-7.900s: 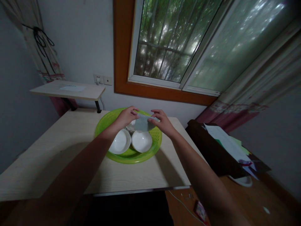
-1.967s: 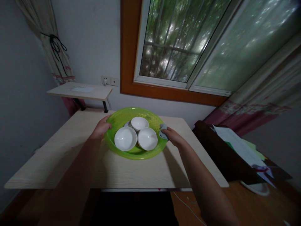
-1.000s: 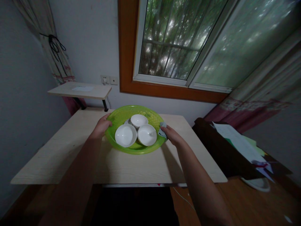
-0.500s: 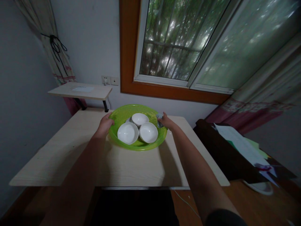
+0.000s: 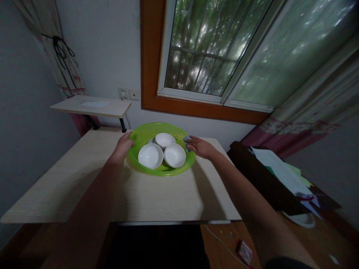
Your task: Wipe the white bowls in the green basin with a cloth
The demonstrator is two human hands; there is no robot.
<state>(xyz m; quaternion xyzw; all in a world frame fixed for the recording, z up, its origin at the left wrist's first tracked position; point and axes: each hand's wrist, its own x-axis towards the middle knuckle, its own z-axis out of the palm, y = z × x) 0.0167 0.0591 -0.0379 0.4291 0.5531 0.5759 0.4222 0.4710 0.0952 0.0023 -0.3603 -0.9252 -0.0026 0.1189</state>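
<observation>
Left hand clasps basin at nine o'clock; right hand, half-curled, holds soft-looking cloth at three. Bowls look fragile; basin's rim seems graspable.

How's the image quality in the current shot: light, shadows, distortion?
Head view: dim room, bright patches in the window; soft shadows on the table; left forearm very dark; wide-angle stretch toward the edges, top right corner dark; cloth at the right hand lacks fine detail.
</observation>
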